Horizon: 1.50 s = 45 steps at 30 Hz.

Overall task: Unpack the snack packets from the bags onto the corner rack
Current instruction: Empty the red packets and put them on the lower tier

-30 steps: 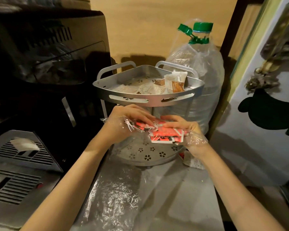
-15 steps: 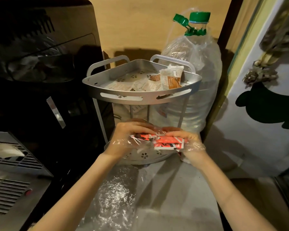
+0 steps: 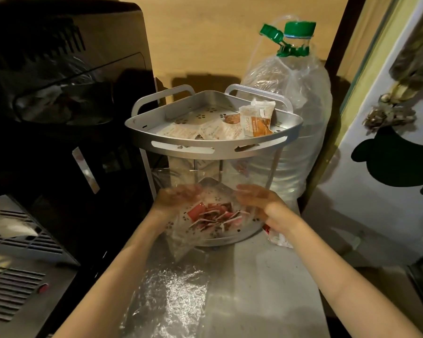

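Head view: left hand (image 3: 178, 198) and right hand (image 3: 259, 203), blurred, finger state unclear, flank red snack packets (image 3: 214, 215) on the corner rack (image 3: 213, 145) lower shelf.

1. Left hand (image 3: 178, 197) and right hand (image 3: 259, 200), both motion-blurred, hold a clear plastic bag (image 3: 181, 230) over the lower shelf (image 3: 244, 236) of the corner rack (image 3: 213, 145)
2. Red snack packets (image 3: 213, 215) lie between the hands
3. Pale packets (image 3: 220, 130) rest on the top shelf
4. A large water bottle (image 3: 300, 98) stands behind
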{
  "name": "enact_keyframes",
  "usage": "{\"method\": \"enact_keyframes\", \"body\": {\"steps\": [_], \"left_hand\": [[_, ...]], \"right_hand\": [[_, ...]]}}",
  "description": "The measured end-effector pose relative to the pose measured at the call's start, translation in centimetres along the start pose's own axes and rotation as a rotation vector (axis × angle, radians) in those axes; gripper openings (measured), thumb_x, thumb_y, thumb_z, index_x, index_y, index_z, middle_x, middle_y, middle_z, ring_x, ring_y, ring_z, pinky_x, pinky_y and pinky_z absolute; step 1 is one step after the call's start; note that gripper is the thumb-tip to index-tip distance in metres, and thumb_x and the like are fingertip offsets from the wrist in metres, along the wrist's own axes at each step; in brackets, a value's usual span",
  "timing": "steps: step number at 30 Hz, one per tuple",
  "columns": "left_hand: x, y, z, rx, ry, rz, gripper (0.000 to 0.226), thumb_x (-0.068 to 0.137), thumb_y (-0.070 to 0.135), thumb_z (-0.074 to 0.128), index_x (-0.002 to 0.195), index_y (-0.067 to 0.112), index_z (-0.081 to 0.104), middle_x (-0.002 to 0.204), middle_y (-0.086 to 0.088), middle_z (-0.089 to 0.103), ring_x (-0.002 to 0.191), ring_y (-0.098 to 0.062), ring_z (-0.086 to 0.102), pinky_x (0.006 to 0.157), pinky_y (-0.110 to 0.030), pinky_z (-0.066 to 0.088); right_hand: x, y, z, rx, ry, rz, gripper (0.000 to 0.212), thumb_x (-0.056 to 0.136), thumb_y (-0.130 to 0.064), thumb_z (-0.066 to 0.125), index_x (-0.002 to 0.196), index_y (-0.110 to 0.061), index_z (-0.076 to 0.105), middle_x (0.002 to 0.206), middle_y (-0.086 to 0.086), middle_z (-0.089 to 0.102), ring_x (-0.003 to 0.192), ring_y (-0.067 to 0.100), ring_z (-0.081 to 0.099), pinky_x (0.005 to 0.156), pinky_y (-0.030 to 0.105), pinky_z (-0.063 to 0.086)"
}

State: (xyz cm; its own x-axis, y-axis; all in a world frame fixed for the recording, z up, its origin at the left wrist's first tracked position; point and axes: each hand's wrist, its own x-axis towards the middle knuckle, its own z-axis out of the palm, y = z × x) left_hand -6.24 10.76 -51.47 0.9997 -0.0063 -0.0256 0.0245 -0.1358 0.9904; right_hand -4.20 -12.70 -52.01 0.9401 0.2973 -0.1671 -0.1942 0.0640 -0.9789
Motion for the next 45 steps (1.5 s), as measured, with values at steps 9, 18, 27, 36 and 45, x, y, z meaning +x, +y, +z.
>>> {"method": "enact_keyframes", "body": {"steps": [9, 18, 27, 36, 45], "left_hand": [[0.9, 1.0, 0.0, 0.03, 0.146, 0.101, 0.022, 0.074, 0.0, 0.07, 0.094, 0.009, 0.069, 0.079, 0.01, 0.068, 0.065, 0.01, 0.064, 0.063, -0.004, 0.048], [-1.1, -0.5, -1.0, 0.089, -0.076, -0.149, 0.048, 0.069, 0.007, 0.077, 0.11, 0.018, 0.056, 0.101, 0.005, 0.062, 0.09, -0.015, 0.063, 0.067, -0.024, 0.056], [-0.2, -2.0, -0.6, 0.094, 0.114, -0.108, 0.019, 0.073, -0.003, 0.071, 0.086, 0.01, 0.067, 0.066, 0.009, 0.068, 0.059, -0.001, 0.064, 0.049, -0.012, 0.05], [1.1, -0.2, -0.9, 0.355, 0.099, 0.055, 0.012, 0.076, 0.011, 0.072, 0.082, 0.022, 0.071, 0.082, 0.006, 0.069, 0.084, -0.009, 0.065, 0.079, -0.022, 0.051], [0.9, 0.6, -0.3, 0.087, 0.306, 0.147, 0.018, 0.073, -0.001, 0.071, 0.09, 0.0, 0.07, 0.081, 0.005, 0.07, 0.065, 0.013, 0.063, 0.07, -0.007, 0.05]], "right_hand": [[0.4, -0.5, -0.4, 0.038, 0.134, -0.067, 0.021, 0.08, 0.004, 0.061, 0.092, -0.011, 0.07, 0.08, -0.003, 0.076, 0.08, 0.011, 0.071, 0.061, 0.018, 0.055], [0.6, -1.1, -0.1, 0.074, 0.225, -0.075, 0.017, 0.075, -0.004, 0.067, 0.088, -0.015, 0.069, 0.089, 0.002, 0.071, 0.085, 0.017, 0.068, 0.078, 0.03, 0.054], [1.1, 0.6, -1.7, -0.095, 0.131, 0.024, 0.048, 0.071, -0.008, 0.074, 0.113, -0.026, 0.059, 0.109, -0.001, 0.069, 0.105, 0.02, 0.063, 0.097, 0.038, 0.045], [0.1, 1.8, -2.3, -0.247, 0.157, 0.096, 0.018, 0.079, -0.005, 0.068, 0.096, -0.011, 0.069, 0.105, 0.011, 0.068, 0.089, 0.019, 0.064, 0.079, 0.027, 0.055], [-0.2, 0.3, -1.8, -0.07, 0.304, -0.132, 0.02, 0.082, 0.003, 0.061, 0.08, -0.016, 0.067, 0.091, 0.003, 0.069, 0.088, 0.017, 0.065, 0.082, 0.03, 0.055]]}}
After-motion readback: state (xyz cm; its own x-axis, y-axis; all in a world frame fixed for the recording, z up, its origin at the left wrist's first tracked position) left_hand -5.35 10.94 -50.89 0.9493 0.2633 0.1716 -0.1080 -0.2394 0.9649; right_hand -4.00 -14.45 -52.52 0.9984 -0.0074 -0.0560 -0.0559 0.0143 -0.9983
